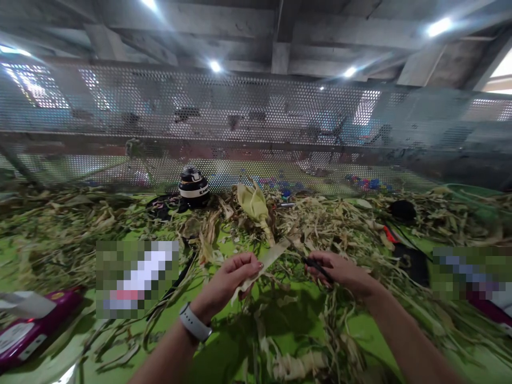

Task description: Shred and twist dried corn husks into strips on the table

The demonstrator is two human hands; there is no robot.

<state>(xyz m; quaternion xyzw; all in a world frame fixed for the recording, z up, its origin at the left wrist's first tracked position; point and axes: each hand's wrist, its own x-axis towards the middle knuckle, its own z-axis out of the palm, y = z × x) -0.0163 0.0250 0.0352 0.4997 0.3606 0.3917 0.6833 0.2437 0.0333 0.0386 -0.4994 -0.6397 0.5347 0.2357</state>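
Observation:
My left hand (240,274), with a light-strapped watch at the wrist, pinches a pale flat strip of dried husk (272,257). The strip slants up and to the right, away from the fingers. My right hand (334,271) is closed around the black handles of a pair of scissors (318,268). Its blades point up-left toward the strip's far end; I cannot tell whether they touch it. Beyond both hands lies a pale yellow-green flower-like piece of folded husk (254,205) with a wrapped stem. A rolled husk bundle (300,365) lies near the front edge.
Dried husk scraps (328,224) cover much of the green table (224,341). Behind stands a perforated metal screen (256,128). A black-and-white round container (194,186) sits at the back. Purple devices (44,325) lie left and right, and a black pouch (414,264) to the right.

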